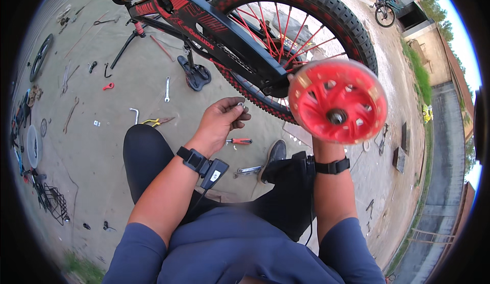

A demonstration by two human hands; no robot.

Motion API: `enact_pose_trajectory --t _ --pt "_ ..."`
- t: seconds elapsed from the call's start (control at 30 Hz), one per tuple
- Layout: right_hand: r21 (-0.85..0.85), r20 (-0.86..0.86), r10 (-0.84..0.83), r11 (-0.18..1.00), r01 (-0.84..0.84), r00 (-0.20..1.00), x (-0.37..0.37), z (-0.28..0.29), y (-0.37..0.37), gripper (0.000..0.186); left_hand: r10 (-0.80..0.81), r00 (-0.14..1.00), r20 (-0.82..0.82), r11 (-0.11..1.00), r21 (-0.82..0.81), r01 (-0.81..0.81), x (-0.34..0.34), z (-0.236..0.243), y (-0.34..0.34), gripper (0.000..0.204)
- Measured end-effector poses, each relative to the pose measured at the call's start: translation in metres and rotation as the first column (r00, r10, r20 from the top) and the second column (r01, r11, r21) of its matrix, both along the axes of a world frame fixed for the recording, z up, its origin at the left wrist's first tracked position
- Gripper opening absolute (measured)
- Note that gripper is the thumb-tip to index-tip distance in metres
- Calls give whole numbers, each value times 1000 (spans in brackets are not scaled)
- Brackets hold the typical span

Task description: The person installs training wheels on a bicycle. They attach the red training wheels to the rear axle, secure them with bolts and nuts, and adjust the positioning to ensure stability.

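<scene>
My left hand is closed, pinching a small shiny metal piece, apparently a nut or washer, between thumb and fingers. It is beside the rear tyre of a black and red bicycle, which stands tilted before me. A red plastic wheel with a clear rim and a bolt through its hub, like a training wheel, is raised by my right hand. That wheel covers most of the hand, so its fingers are hidden. The wheel overlaps the lower end of the chain guard.
Tools lie on the ground: a spanner, yellow-handled pliers, an orange screwdriver and a hex key. The black saddle rests near the ground. Bicycle parts and a basket lie left; another bicycle stands far right.
</scene>
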State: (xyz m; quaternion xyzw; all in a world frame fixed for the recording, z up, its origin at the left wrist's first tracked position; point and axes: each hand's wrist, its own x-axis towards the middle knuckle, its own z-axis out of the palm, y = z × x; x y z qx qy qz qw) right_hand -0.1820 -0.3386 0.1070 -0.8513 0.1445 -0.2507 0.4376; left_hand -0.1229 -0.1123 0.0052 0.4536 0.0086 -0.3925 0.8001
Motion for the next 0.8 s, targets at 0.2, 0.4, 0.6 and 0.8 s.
enact_pose_trajectory --t 0.2,0.4,0.6,0.8 --pt "116 60 121 985 -128 991 29 -22 -14 32 44 999 18 998 42 -45 0 4 -8 32" --pt "165 72 168 970 -178 983 45 -29 -19 35 73 997 -5 997 37 -73 0 9 -24 22" --pt "157 73 107 981 -117 992 48 -15 -6 30 123 991 -50 992 2 -123 4 14 -53 18" --pt "-61 16 77 995 -76 997 33 8 6 32 161 984 -77 987 9 -160 3 24 -63 16"
